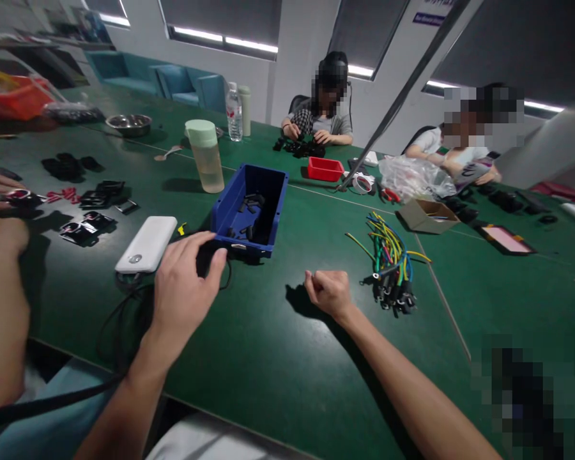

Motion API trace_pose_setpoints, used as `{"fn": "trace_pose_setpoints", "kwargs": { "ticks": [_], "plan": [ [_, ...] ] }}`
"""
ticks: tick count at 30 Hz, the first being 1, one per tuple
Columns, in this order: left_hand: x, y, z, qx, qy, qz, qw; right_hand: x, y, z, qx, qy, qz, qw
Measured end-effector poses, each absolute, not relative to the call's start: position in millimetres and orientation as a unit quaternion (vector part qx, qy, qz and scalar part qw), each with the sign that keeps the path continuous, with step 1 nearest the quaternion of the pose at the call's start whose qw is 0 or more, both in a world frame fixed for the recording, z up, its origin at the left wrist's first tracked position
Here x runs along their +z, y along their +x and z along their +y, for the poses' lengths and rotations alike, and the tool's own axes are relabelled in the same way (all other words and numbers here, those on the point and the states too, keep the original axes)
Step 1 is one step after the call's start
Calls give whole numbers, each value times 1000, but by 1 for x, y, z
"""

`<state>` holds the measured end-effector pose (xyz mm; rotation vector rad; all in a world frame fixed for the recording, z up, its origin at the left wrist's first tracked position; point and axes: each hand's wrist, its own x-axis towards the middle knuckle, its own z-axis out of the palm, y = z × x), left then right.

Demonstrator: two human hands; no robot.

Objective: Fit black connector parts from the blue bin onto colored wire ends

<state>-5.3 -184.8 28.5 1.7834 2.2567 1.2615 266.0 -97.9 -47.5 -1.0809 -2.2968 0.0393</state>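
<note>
My left hand (184,281) rests on the green table (268,358) with its fingers curled around a small black part (205,259) that has a black cable (119,313) running off toward me. It sits just in front of a blue bin (278,191) holding several small black pieces. My right hand (328,291) hovers as a loose fist to the right, with nothing visible in it. A bundle of coloured wires (388,255) with black connectors lies to the right of that hand. A white power bank (147,244) lies left of my left hand.
A pale pitcher (205,155), a red tray (324,168), a cardboard box (429,215), a steel bowl (129,124) and bottles stand further back. Black parts (89,220) lie at the left beside another person's arm (0,306). Two people sit across the table.
</note>
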Motion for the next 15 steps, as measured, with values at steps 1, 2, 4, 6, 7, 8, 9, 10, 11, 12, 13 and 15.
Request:
{"fn": "trace_pose_setpoints", "kwargs": {
  "ticks": [1,2,4,6,7,8,9,10,11,12,13,15],
  "plan": [
    [22,-12,-181,354,559,750,-21,-54,263,-98,18,-410,-859,306],
    [14,-19,-178,293,549,782,-38,-57,262,-98,20,-406,-859,311],
    [-2,-29,-172,162,535,828,-49,-56,263,-96,21,-402,-853,334],
    [-14,-36,-166,91,534,840,-38,-51,265,-94,21,-392,-847,358],
    [-17,-38,-163,79,533,842,-36,-49,265,-93,20,-391,-843,369],
    [-18,-39,-160,78,529,844,-37,-47,266,-93,21,-390,-839,378],
    [-18,-39,-158,82,523,848,-38,-46,266,-94,21,-388,-838,382],
    [-16,-40,-156,88,514,853,-34,-46,267,-95,22,-385,-839,384],
    [-13,-40,-155,94,499,861,-27,-46,267,-98,22,-381,-842,382],
    [-9,-40,-156,100,481,871,-18,-47,267,-101,22,-374,-847,377],
    [-4,-40,-158,104,461,881,-13,-47,268,-104,25,-366,-853,371],
    [7,-37,-167,108,429,896,-24,-48,268,-114,43,-354,-863,359]
  ]
}}
